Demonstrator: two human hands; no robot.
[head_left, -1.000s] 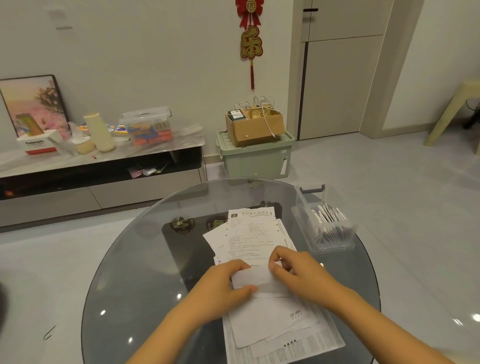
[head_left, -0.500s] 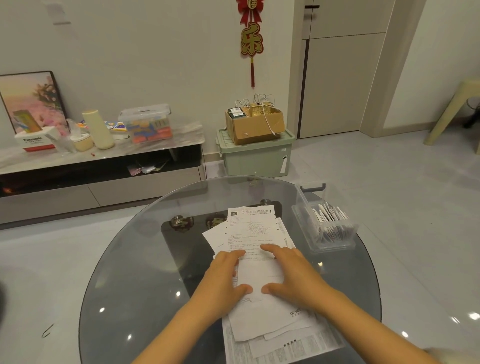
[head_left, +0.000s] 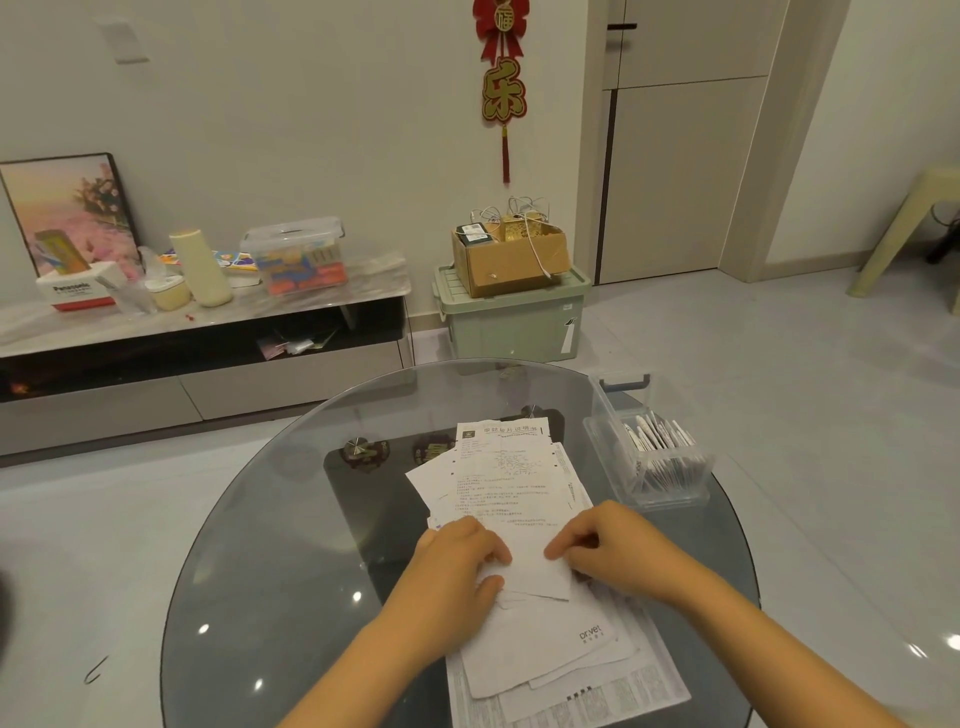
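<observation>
A loose pile of printed white sheets (head_left: 511, 475) lies on the round glass table (head_left: 249, 525), running from its middle toward me. On top of the pile sits a small folded white slip (head_left: 530, 569). My left hand (head_left: 454, 569) holds the slip's left edge with curled fingers and the thumb laid on the paper. My right hand (head_left: 610, 551) pinches its right edge with bent fingertips. Both forearms reach in from the bottom of the view and cover part of the pile.
A clear plastic box (head_left: 662, 470) of upright white sachets stands at the table's right rim. Beyond the table are a green storage bin (head_left: 514, 327) carrying a cardboard box, a low cabinet (head_left: 208, 338) with clutter on the left, and a pale stool (head_left: 922, 223) far right.
Half a second ago both hands lay flat, pressing the slip down. Their fingers have since curled in and taken hold of the slip's two side edges.
</observation>
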